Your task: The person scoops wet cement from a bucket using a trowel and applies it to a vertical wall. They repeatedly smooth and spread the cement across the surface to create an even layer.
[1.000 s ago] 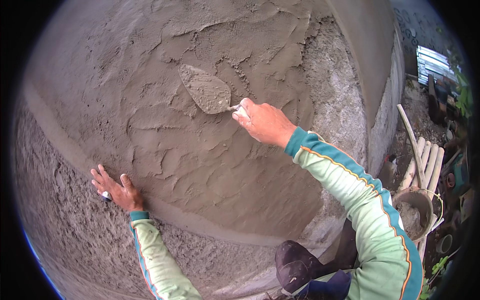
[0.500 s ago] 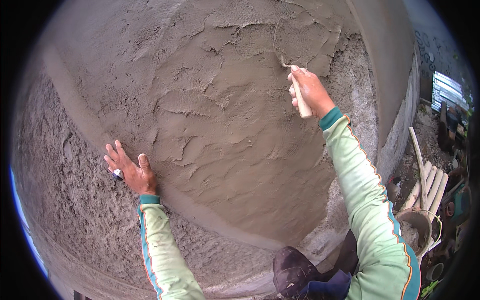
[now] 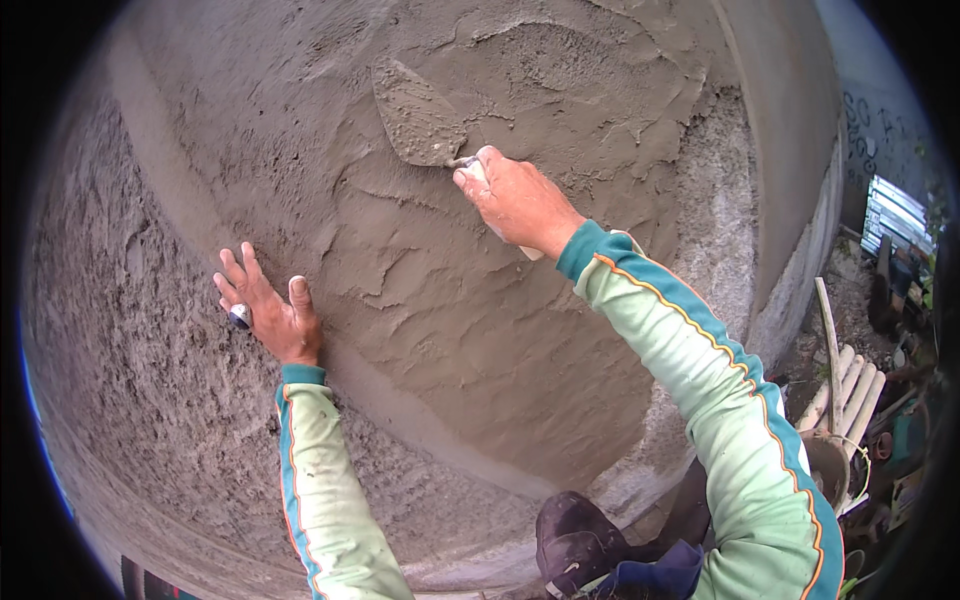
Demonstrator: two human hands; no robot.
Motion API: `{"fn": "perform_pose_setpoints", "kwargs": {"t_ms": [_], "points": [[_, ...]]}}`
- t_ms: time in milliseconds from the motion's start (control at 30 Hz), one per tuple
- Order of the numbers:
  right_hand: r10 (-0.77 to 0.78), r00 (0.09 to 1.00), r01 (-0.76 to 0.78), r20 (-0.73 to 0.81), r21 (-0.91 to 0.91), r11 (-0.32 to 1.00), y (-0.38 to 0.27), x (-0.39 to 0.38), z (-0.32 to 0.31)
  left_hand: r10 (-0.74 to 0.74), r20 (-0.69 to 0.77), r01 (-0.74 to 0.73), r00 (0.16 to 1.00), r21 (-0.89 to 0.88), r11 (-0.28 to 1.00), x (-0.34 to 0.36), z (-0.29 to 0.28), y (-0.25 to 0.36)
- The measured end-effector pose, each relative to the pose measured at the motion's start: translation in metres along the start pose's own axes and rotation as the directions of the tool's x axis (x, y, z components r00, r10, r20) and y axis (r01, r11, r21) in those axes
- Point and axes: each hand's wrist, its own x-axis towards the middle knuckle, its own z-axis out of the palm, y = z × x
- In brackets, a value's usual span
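Wet grey plaster [image 3: 480, 300] coats the wall — the right hand [image 3: 517, 200] is clenched on a trowel [image 3: 418, 118], blade flat against it, upper centre. Left hand [image 3: 268, 315] lies spread — fingers released — on the plaster.

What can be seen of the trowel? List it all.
The trowel has a flat, pointed, roughly triangular blade, grey and coated with wet mortar, with grainy clumps near its heel. A short metal neck at about joins it to a pale handle, mostly hidden inside the right hand, whose fingers wrap around it; the handle's end shows below the wrist. The blade lies flat against the freshly plastered wall, tip pointing up and left.
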Motion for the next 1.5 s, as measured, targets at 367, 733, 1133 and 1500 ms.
{"fn": "perform_pose_setpoints", "kwargs": {"t_ms": [367,733,1133,1500], "points": [[-0.576,0.793,0.279,-0.201,-0.721,0.635,0.050,-0.003,-0.039,-0.007,-0.019,0.006,1.000,-0.033,0.999,-0.002,-0.003,-0.007],[-0.504,0.847,0.349,-0.170,-0.536,0.769,0.017,0.019,-0.052,-0.033,-0.064,0.021,0.997,-0.179,0.984,-0.005,-0.003,-0.016],[-0.567,0.804,0.304,-0.180,-0.694,0.652,-0.060,0.062,-0.030,-0.047,-0.111,0.021,0.993,-0.221,0.975,-0.005,-0.003,-0.016],[-0.305,0.890,0.439,0.339,-0.455,0.775,-0.039,0.000,0.020,-0.049,-0.139,0.014,0.989,-0.244,0.970,-0.007,0.002,-0.020]]}}
